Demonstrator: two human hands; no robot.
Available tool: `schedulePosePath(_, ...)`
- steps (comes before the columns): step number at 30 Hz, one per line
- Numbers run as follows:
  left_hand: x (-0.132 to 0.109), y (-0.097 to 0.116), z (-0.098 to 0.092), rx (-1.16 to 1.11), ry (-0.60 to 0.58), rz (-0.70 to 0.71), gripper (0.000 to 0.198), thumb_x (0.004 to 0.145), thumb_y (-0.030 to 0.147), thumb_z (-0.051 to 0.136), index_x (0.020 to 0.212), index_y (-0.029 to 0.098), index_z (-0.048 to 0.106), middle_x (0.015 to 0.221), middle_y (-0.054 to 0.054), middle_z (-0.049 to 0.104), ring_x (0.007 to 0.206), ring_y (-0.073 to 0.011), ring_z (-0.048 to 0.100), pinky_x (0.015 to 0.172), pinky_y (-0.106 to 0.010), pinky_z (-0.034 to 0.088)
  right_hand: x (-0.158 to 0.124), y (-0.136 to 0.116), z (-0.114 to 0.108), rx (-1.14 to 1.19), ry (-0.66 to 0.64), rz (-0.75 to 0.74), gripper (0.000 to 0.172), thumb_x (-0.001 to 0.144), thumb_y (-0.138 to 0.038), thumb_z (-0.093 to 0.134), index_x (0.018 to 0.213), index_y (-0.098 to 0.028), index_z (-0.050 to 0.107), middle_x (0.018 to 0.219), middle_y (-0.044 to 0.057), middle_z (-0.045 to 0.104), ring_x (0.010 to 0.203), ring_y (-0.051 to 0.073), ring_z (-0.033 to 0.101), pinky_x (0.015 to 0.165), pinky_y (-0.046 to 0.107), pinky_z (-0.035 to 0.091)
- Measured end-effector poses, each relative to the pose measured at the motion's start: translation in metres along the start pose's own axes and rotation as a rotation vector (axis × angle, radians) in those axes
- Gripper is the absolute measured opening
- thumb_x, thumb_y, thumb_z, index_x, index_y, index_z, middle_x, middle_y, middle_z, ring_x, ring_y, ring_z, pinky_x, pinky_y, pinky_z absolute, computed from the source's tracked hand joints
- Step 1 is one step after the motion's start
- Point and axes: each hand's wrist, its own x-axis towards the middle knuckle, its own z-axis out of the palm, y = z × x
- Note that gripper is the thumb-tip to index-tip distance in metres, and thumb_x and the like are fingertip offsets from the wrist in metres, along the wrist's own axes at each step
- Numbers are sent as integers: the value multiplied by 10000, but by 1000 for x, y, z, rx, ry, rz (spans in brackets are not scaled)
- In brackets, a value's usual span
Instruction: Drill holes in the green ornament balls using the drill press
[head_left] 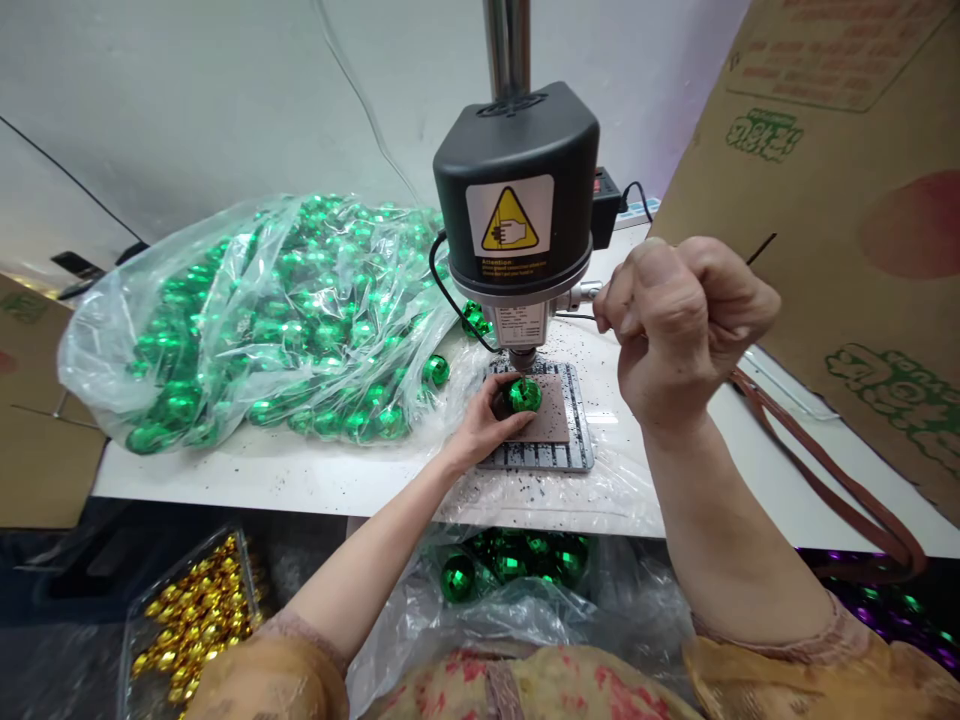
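Note:
A shiny green faceted ball (524, 395) rests on a brown board (553, 425) on the slotted base of a small bench drill press (517, 170). My left hand (484, 420) holds the ball between thumb and fingers, right under the drill chuck (523, 357). The ball's top touches or nearly touches the bit; I cannot tell which. At the right side of the machine, my right hand (675, 310) is closed in a fist around the feed lever (585, 295), most of which the fingers hide. Dark shavings lie around the base plate (581, 440).
A clear plastic bag (247, 330) full of green balls covers the left of the white table (240, 480). One loose green ball (436, 370) lies near it. Below are more green balls (457, 578) in plastic and a bin of gold balls (199, 620). A cardboard box (840, 300) stands right.

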Motion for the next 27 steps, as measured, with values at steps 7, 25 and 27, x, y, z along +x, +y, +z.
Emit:
schedulePosePath(7,-4,4,4,39,17,-12,620,841,468,820,1328,196,549,1236,-111,721,1155,-272,697,1005,-420,571,-1,-5,-1,-71,6,71,518,924,-407,676,574,-232,337,473,-47,295,430,107,311,454,347,273)
schedulePosePath(25,-6,15,9,171,30,24,500,870,335,786,1300,211,561,1245,-86,715,1165,-267,684,997,-407,564,-3,2,2,-27,40,-29,499,930,-262,661,546,-200,348,479,-60,292,427,56,311,446,290,264)
schedulePosePath(27,-6,15,9,175,26,29,498,874,335,784,1303,214,563,1242,-83,717,1159,-264,686,995,-405,565,-7,3,2,-23,43,-68,535,939,-268,650,532,-190,312,479,-56,266,434,51,316,463,285,276)
